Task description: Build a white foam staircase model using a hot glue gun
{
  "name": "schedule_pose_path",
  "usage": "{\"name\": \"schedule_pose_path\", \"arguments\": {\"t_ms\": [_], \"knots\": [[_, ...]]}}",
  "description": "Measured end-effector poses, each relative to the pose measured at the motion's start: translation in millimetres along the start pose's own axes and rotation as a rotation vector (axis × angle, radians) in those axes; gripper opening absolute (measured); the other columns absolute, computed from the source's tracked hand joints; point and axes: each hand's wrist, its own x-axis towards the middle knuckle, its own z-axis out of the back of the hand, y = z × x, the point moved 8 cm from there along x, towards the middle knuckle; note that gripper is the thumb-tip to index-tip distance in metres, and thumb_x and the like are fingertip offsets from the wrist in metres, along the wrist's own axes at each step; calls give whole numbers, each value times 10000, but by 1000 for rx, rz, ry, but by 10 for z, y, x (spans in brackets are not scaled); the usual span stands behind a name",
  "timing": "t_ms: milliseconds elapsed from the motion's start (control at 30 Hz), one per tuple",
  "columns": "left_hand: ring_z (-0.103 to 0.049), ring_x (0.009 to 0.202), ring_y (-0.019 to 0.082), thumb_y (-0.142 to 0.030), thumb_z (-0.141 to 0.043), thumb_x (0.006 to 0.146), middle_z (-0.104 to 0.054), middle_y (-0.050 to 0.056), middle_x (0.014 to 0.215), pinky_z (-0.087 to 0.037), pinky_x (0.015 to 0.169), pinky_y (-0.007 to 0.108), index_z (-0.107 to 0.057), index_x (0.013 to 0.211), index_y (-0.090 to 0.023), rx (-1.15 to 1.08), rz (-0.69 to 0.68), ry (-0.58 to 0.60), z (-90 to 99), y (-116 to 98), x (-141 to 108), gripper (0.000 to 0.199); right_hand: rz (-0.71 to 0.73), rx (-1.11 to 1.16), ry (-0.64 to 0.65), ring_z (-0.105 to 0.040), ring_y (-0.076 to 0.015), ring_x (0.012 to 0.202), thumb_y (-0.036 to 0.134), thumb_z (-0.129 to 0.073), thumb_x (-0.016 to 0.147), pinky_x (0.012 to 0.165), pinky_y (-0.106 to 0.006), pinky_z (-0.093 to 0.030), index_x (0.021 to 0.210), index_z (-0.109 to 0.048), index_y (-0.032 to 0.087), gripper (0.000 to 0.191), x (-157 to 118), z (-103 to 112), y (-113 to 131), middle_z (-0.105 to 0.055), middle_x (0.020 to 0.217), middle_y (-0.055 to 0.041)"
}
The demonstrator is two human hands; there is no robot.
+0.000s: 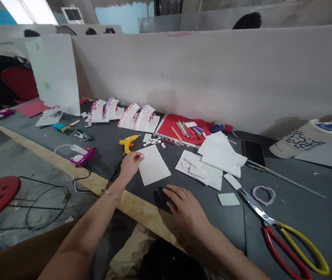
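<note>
My left hand [131, 165] is closed in a pinch over the left edge of a white foam sheet [155, 167]. What its fingertips hold, if anything, is too small to make out. Just beyond that hand lies a yellow glue gun [127, 144], its dark cord running toward the table edge. Small white foam bits [154, 142] are scattered past the sheet. My right hand [186, 206] is open and holds nothing, palm down with fingers stretched out, at the near edge of the table close to the sheet's lower right corner.
Cut foam pieces [221, 151], large scissors [266, 219], a phone [253, 153] and a cup [306, 140] are on the right. Pens [187, 130] lie on red paper. Foam models [139, 117] stand along the partition; a purple power strip [82, 156] is at left.
</note>
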Motion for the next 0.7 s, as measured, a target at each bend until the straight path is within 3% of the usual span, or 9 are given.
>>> {"name": "schedule_pose_path", "arguments": {"t_ms": [133,267,400,533,633,700], "knots": [[-668,918,209,-208,-600,838,-742,74,999,-493,847,309,-701,897,-167,28,-10,-17,12,62,242,124,60,-118,76,-533,-308,1286,285,-600,913,1018,-471,-452,1369,-552,231,462,378,-146,223,-551,1444,-107],[-665,941,221,-185,-586,840,-739,92,1010,-488,854,320,-698,922,-161,48,-24,0,-71,8,265,142,0,-193,162,-443,-305,1380,415,-561,944,1110,-480,-368,1423,-505,235,515,580,-329,152,-481,1507,-98],[-671,912,230,-185,-622,821,-749,67,922,-481,838,318,-713,864,-186,66,-72,57,-187,-86,105,101,-20,-210,235,-391,-310,1416,507,-508,953,1134,-492,-334,1451,-476,236,568,322,-435,70,-435,1539,-85],[-674,832,216,-188,-662,804,-740,41,830,-482,773,300,-722,807,-198,57,-130,126,-366,-195,-8,61,-32,-217,209,-410,-301,1403,524,-493,955,1124,-498,-337,1437,-489,297,532,-104,-323,12,-446,1535,-41],[-665,770,192,-184,-669,814,-722,28,793,-486,729,284,-723,822,-193,36,-178,156,-506,-285,62,56,-27,-236,201,-449,-305,1373,474,-528,947,1102,-509,-353,1403,-521,316,483,-345,-206,3,-491,1504,-26],[-661,830,195,-167,-677,814,-713,42,842,-490,780,293,-720,837,-180,31,-220,142,-575,-348,162,51,-16,-246,204,-460,-310,1362,411,-563,928,1097,-517,-351,1383,-538,304,468,-439,-143,18,-507,1492,-27]]}}
